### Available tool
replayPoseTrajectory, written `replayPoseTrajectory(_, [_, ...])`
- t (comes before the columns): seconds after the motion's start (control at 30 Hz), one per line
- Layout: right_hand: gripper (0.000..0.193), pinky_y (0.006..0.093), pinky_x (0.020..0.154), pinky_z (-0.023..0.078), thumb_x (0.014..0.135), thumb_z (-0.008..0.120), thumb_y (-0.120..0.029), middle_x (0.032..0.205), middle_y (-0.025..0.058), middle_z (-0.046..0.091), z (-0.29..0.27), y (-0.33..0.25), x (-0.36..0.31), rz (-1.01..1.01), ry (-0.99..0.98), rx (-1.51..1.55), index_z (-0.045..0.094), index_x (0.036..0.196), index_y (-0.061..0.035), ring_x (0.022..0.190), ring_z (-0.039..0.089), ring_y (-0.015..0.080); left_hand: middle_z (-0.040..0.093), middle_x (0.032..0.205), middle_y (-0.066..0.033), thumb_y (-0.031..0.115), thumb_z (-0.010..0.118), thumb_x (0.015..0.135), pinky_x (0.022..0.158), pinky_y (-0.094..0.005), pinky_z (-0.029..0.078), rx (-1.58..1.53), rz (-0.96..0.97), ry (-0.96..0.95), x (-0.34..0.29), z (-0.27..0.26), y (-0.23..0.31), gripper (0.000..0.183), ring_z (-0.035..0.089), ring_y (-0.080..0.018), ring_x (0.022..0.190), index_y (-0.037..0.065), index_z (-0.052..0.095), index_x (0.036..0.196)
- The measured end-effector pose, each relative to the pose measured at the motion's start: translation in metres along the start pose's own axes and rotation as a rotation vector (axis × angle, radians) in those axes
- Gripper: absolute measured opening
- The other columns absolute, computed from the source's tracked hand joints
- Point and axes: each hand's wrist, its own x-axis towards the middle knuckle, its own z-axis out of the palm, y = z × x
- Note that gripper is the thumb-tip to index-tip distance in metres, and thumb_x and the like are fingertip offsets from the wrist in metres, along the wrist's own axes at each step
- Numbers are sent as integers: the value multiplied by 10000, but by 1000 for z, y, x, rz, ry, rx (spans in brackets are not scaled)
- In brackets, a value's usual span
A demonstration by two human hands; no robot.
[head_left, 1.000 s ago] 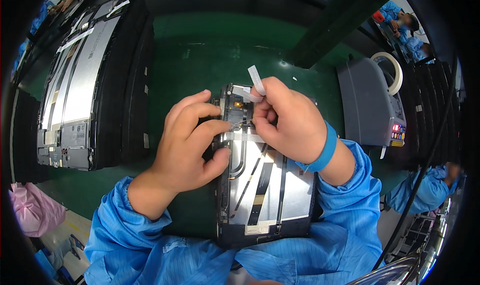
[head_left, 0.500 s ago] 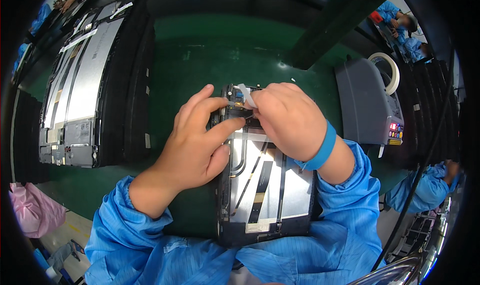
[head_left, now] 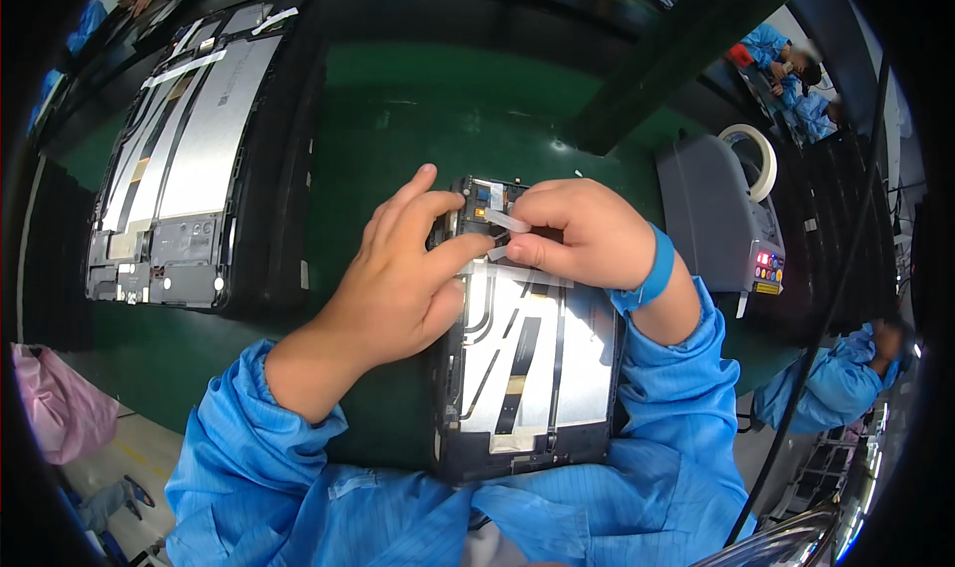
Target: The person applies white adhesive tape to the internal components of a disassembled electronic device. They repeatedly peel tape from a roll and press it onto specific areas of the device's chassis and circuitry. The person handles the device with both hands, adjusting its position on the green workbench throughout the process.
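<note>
An opened tablet-like device (head_left: 582, 368) lies in front of me, its silver inner plate, dark flex strips and black frame exposed. My left hand (head_left: 398, 269) has its fingers spread, with fingertips resting on the upper left of the device. My right hand (head_left: 587, 234) is closed at the device's upper end, thumb and index finger pinching a whitish translucent strip of tape (head_left: 507, 222). Another pale piece shows just under the thumb. A wide translucent strip crosses the upper part of the silver plate. My right fingers hide part of the device's top corner.
At the left stands a tall stack of similar devices (head_left: 214, 149). A grey tape dispenser (head_left: 701, 209) with a tape roll (head_left: 761, 159) sits at the right on the green table (head_left: 398, 109). A dark post (head_left: 657, 80) rises behind. Co-workers in blue work beyond.
My right hand has turned and shifted slightly right, and the tape strip in it now lies flatter. My left hand stays at the device's upper left. The view has shifted a little.
</note>
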Motion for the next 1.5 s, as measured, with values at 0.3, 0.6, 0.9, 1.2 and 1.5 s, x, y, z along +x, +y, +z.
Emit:
replayPoseTrajectory(0.3, [205,375,584,442,814,674,-215,681,131,588,-19,5,30,86,-252,-77,597,796,-25,630,571,294,459,1230,-189,24,527,697,1055,-541,298,7,6,21,-2,2,-1,410,323,-489,1312,86,638,1087])
replayPoseTrajectory(0.6, [202,373,558,432,798,681,-188,653,137,561,-13,8,35,51,-240,-169,582,761,-17,602,561,296,468,1226,-182,26,529,686,1052,-538,303,-1,5,42,-2,3,-3,415,338,-486,1304,85,652,1077])
replayPoseTrajectory(0.9, [266,369,553,434,748,697,-243,653,141,560,-14,11,40,122,-278,-159,576,724,-8,591,556,291,471,1226,-192,30,546,689,1046,-538,309,-14,27,46,-2,2,-4,407,338,-485,1305,82,668,1074])
replayPoseTrajectory(1.2, [247,336,550,442,704,697,-227,611,125,565,-12,5,46,266,-296,-181,610,739,1,565,558,241,503,1217,-184,85,630,690,1015,-562,330,101,123,77,-2,-1,-2,356,351,-431,1314,99,673,1043])
replayPoseTrajectory(1.5, [160,263,505,460,769,690,-147,639,81,643,-14,0,23,448,-69,208,656,811,3,522,589,125,450,1228,-198,9,535,669,1066,-594,250,59,56,21,0,-2,2,409,283,-486,1340,90,643,1055])
